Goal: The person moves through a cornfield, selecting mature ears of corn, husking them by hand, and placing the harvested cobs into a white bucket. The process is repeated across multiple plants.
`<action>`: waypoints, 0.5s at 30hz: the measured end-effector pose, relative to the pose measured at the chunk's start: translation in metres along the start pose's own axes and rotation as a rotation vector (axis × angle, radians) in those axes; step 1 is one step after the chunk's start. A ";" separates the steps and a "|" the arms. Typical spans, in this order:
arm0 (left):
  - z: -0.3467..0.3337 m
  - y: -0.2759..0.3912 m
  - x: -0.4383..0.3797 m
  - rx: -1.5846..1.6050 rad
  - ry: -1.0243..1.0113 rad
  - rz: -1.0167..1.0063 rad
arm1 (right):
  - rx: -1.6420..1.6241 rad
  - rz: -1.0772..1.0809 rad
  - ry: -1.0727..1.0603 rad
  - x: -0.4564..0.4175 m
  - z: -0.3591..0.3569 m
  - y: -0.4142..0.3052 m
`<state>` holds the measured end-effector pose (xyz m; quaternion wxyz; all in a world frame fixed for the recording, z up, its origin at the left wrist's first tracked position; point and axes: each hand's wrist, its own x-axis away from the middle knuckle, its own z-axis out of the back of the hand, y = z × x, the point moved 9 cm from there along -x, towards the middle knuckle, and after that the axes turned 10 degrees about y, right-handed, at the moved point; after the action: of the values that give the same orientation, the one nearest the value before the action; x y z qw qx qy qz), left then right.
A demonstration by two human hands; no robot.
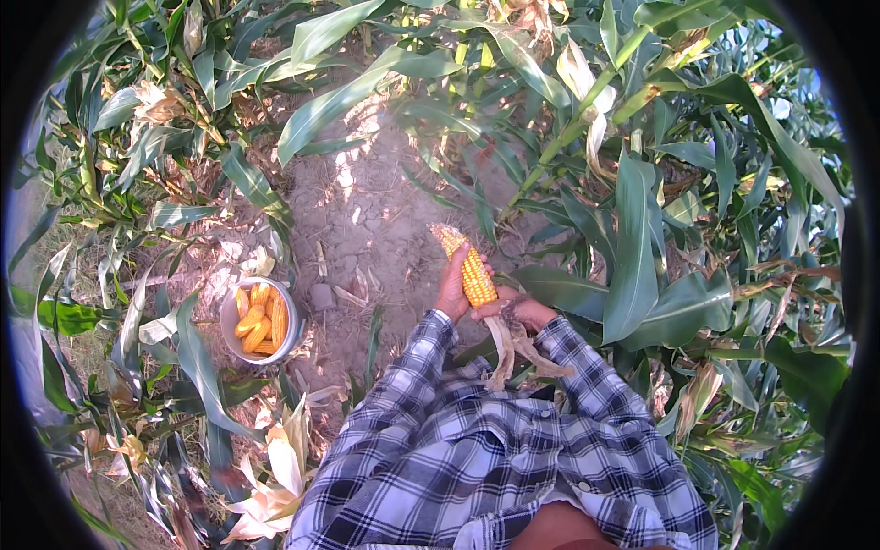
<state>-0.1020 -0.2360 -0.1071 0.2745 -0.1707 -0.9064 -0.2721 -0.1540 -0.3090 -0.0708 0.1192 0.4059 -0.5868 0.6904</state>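
A yellow ear of corn [474, 273] is held in front of my body, its tip pointing up and to the left. My left hand [452, 285] is wrapped around the middle of the ear. At its base, my right hand [524, 309] is closed, with the dry pale husk [503, 347] hanging down beneath it. The husk is peeled back off the kernels. To the left, a white bucket [298, 328] stands on the soil, holding several husked yellow ears [258, 323].
Green corn plants [632, 254] crowd the right side, their leaves close to my right arm. More stalks and leaves [206, 371] surround the bucket. Opened dry husks [275, 481] lie at the lower left. Cracked bare soil [364, 206] runs ahead between the rows.
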 end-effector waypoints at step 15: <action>0.009 0.028 0.001 -0.087 0.214 -0.126 | 0.619 0.530 0.599 0.005 0.001 -0.023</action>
<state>-0.0936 -0.2082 -0.1015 0.3442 -0.0950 -0.8682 -0.3446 -0.1421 -0.3052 -0.0505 -0.0230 0.0436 -0.3775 0.9247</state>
